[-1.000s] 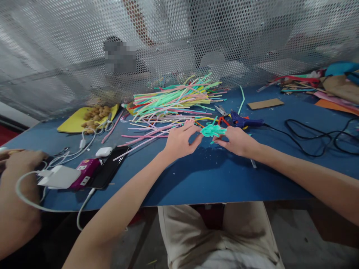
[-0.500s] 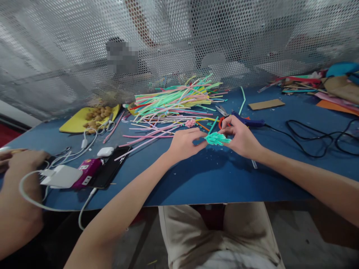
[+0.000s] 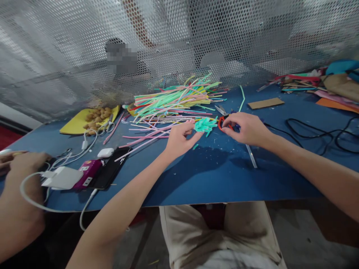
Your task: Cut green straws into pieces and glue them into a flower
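Observation:
My left hand (image 3: 182, 138) pinches a turquoise pipe-cleaner tuft (image 3: 206, 125) between thumb and fingers, its looped ends pointing right above the table. My right hand (image 3: 248, 129) is apart from the tuft, with thumb and fingers closed around the red handles of the scissors (image 3: 222, 121). The scissor blades point up and left and lie on the table. Behind the right hand, a dark blue tool with a black cord is mostly hidden. A clear stick (image 3: 251, 157) lies below that hand. A short green scrap (image 3: 195, 147) rests under the tuft.
A large heap of coloured pipe cleaners (image 3: 174, 99) lies at the back, against a perforated metal screen (image 3: 174, 45). At left are a phone (image 3: 110, 170), a purple power block (image 3: 89, 173), white cables and another person's arm (image 3: 24, 186). Cardboard (image 3: 266, 103) and a black cord (image 3: 314, 140) lie right.
My right hand has let go of the turquoise tuft and moved right to the scissors' red handles. My left hand has shifted slightly left and up with the tuft. A green scrap now shows below.

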A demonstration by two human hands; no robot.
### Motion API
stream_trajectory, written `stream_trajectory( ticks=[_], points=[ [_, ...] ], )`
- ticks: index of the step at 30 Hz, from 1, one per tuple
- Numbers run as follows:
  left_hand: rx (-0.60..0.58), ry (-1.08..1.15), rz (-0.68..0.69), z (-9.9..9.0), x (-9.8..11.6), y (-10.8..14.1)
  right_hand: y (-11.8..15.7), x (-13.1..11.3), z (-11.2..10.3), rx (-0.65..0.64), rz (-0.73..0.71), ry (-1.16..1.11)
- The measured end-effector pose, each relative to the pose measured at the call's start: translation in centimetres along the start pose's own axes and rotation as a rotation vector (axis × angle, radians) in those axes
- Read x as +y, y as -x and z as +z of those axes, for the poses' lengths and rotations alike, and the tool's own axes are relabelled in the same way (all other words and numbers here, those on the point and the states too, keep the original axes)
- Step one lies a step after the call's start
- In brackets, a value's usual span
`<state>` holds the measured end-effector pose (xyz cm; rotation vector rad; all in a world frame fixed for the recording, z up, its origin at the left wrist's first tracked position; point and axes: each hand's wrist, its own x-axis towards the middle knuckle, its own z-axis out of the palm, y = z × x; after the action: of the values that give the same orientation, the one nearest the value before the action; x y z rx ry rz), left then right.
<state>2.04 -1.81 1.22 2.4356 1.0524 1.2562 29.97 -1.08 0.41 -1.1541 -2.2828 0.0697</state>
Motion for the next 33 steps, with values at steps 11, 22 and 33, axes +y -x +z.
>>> stream_trajectory(
  ticks=[11, 22, 33],
  points=[
    [0.263, 0.173, -0.17, -0.9, -1.6, -0.4, 0.4, 8.7, -0.9, -0.359, 0.281, 0.519],
    [0.288, 0.228, -0.139, -1.1, -0.8, -0.5, -0.6, 4.1, -2.7, 0.178, 0.118, 0.015],
    [0.364, 0.197, -0.119, -0.8, 0.6, 0.2, 1.3, -2.2, 0.5, -0.007, 0.159, -1.095]
  ],
)
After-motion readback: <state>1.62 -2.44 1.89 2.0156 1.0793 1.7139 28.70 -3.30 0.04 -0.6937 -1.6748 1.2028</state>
